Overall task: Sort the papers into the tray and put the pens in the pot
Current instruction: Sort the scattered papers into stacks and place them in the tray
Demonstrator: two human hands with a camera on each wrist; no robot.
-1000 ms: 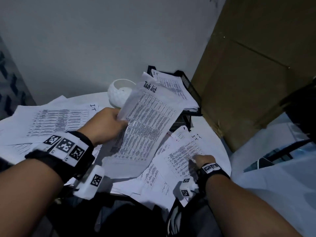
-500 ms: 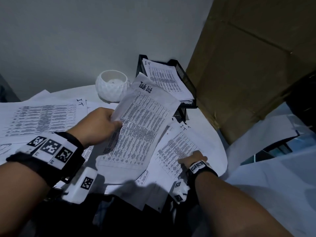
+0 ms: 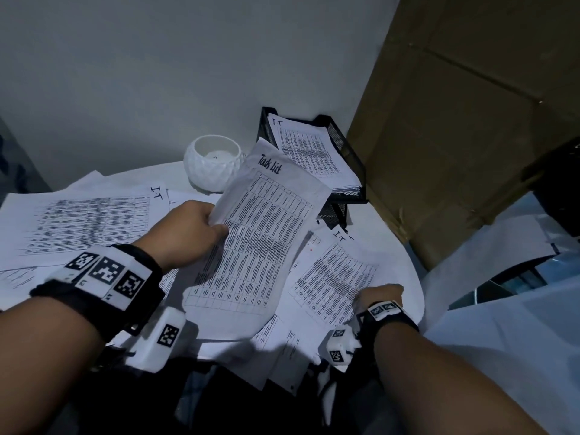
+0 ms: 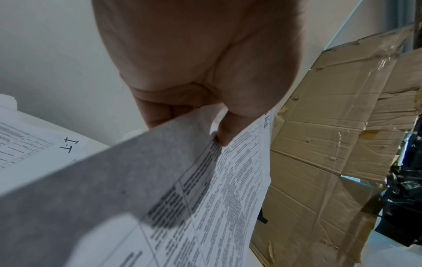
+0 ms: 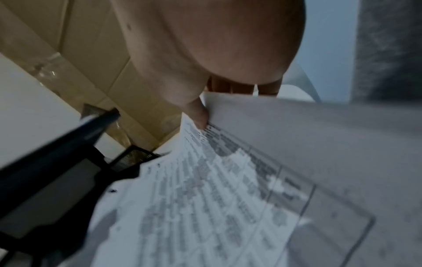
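Left hand [image 3: 188, 229] pinches the "Task List" sheet [image 3: 260, 240]; right hand [image 3: 378, 298] pinches another sheet [image 3: 332, 271]. Best slide each flat into the tray [image 3: 353, 152] beyond the left grip.

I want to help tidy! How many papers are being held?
2. The left hand holds the Task List sheet raised; the right hand pinches a printed sheet lower down, to the right. Extra sheets may hide behind either.

I see the bench [image 3: 405, 277] covered in loose papers [image 3: 81, 221]. At its far edge the pot [image 3: 213, 171] stands left of the tray [image 3: 348, 152], which holds a stack of sheets [image 3: 310, 152]. Cardboard [image 3: 455, 136] leans right of the tray. A raised task list [image 3: 260, 240] lies between pot and tray, nearer me.
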